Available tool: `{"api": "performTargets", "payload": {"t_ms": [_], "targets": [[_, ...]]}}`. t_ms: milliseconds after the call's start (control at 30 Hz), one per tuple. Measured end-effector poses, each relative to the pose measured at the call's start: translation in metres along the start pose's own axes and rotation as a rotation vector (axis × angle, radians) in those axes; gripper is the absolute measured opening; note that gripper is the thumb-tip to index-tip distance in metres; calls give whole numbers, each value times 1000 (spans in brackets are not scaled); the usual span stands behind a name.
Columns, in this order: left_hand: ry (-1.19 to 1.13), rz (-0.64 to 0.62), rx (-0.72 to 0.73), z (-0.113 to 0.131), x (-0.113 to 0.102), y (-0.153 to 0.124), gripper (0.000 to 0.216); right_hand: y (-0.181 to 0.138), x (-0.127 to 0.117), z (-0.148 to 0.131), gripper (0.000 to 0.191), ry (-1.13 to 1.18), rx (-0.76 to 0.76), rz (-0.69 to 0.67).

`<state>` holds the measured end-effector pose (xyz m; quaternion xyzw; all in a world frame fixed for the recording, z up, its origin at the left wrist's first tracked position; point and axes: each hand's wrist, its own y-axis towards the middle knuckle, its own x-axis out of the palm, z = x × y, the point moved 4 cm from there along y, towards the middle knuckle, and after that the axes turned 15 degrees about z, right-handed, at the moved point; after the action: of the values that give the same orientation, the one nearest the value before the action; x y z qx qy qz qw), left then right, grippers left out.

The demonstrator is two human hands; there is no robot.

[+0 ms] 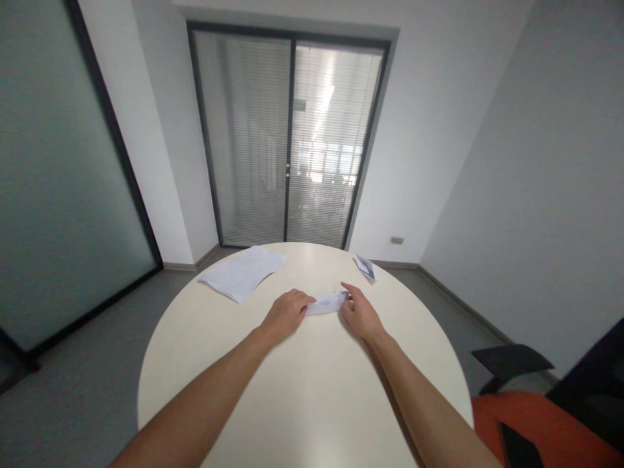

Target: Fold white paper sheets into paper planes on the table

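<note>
A small folded piece of white paper [325,303] lies on the round cream table [302,390], near its middle. My left hand [286,312] rests on the paper's left end with fingers curled and pressed down. My right hand [359,313] pinches the paper's right end between thumb and fingers. Both forearms reach in from the bottom of the view.
A stack of white sheets [242,273] lies at the table's far left. A small folded paper [365,266] sits at the far right edge. An orange and black chair [541,416] stands to the right. Glass doors with blinds [290,140] are behind.
</note>
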<state>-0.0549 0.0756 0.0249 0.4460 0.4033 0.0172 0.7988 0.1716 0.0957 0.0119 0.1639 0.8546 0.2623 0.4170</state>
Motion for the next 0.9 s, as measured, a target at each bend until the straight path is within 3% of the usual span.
{"api": "performTargets", "payload": {"t_ms": [133,367,667,900], "targets": [[2,49,33,-1,-4,2,27,0,-4,-2,46,13,13,-10],[73,121,-8,-5,-7,1,26,2,-11,-8,36,-17,15,-22],[146,9,-65,-9,1,-1,50,0,-11,-18,31,18,-87,-133],[107,-101,-19,-8,7,-4,33,-4,-5,-19,44,-69,-237,-253]]}}
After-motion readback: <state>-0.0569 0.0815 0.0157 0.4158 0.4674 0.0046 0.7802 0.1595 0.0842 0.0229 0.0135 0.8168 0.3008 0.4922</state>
